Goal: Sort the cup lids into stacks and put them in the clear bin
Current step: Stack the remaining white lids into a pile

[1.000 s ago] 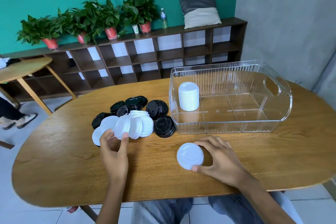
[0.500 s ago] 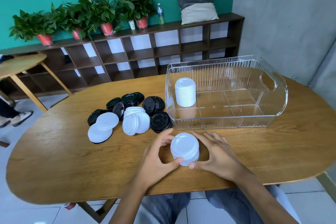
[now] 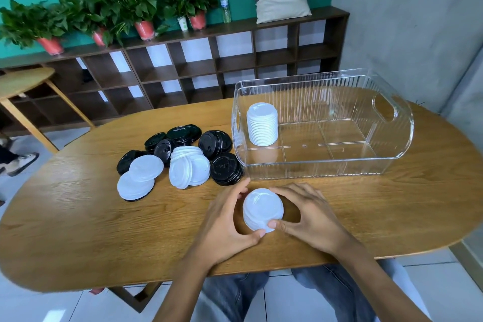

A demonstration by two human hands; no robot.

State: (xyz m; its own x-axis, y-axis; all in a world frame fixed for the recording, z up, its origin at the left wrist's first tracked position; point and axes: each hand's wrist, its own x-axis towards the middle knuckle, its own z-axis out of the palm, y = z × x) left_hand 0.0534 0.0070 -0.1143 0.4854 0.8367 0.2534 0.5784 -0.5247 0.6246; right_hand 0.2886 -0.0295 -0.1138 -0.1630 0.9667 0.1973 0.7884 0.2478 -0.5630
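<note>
Small stack: a short stack of round white plastic cup lids (image 3: 262, 209) stands on the oval wooden counter (image 3: 78, 230), just in front of the clear ribbed plastic bin (image 3: 392, 162).
Left hand (image 3: 224, 225): its grip curls round the stack's left side, thumb at the near edge.
Right hand (image 3: 311, 214): grip clamped on the right side; together they likely square the lids for lifting.
Bin: a taller white lid stack (image 3: 262, 124) stands in its far-left compartment.
Unsorted: loose white lids (image 3: 189, 171) and black lids (image 3: 214, 142) lie mixed to the left, probably awaiting sorting.

embossed marks on a black lid (image 3: 225, 168) are unreadable.
</note>
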